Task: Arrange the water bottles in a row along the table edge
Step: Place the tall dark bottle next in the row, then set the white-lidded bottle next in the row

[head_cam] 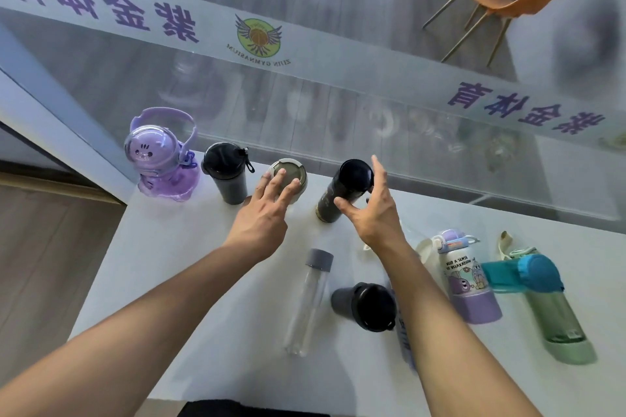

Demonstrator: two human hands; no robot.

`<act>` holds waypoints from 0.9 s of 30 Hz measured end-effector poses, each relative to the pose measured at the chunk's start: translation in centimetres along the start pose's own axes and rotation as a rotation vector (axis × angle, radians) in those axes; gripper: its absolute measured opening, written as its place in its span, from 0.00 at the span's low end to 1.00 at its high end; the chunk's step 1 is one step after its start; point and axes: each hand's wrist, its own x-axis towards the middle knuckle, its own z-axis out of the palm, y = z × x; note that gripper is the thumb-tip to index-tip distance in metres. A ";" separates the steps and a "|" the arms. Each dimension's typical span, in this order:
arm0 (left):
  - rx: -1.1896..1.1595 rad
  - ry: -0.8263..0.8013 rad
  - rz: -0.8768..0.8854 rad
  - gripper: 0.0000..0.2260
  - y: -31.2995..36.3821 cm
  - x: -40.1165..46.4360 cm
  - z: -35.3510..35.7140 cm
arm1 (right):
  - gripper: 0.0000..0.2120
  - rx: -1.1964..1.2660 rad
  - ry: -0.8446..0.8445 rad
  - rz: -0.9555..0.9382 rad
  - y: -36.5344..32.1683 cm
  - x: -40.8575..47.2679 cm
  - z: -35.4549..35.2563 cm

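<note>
So far four bottles (223,176) line the surface (189,264) edge; five remain; your left hand (267,210) and right hand (372,210) grips wide, empty.

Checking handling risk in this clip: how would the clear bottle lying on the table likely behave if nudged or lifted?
The clear bottle lies on its side and looks cylindrical, so a sideways nudge would probably roll it. It appears empty, so likely light. Its smooth transparent wall may be a little slippery, and if glass, breakable; the material cannot be told.
</note>
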 end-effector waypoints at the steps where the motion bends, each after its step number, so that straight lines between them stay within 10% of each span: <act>1: 0.017 0.010 0.005 0.35 0.1 0.2 -0.1 | 0.49 -0.017 0.006 0.021 0.2 -0.2 -0.3; 14: 0.096 0.217 0.163 0.19 4.2 -2.3 -0.2 | 0.24 -0.231 0.080 0.093 6.4 -4.2 -7.3; 27: 0.040 0.205 0.132 0.13 16.9 -10.3 6.1 | 0.19 -0.265 -0.235 0.073 14.1 -2.5 -10.1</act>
